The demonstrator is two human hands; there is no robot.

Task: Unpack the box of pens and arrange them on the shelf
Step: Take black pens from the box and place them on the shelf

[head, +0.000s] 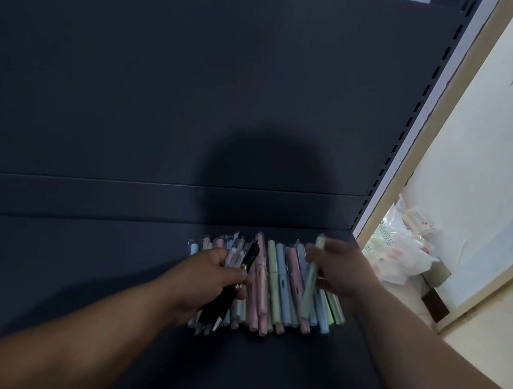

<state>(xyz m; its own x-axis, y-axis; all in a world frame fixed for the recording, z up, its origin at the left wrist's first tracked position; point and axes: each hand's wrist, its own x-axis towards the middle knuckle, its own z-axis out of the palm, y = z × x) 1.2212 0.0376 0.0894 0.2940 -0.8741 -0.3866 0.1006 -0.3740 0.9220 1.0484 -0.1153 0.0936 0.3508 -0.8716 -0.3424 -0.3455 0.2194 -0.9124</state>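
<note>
Pastel pens lie in a fanned row on the dark shelf, with two bare hands over them.
Fingers of the left hand curl round a black pen and a few clear-wrapped ones, over the row's left end. Fingers of the right hand pinch one pale green pen, blurred, above the row's right end. Right of the row, past the shelf's edge, a white plastic bag lies on the floor.
</note>
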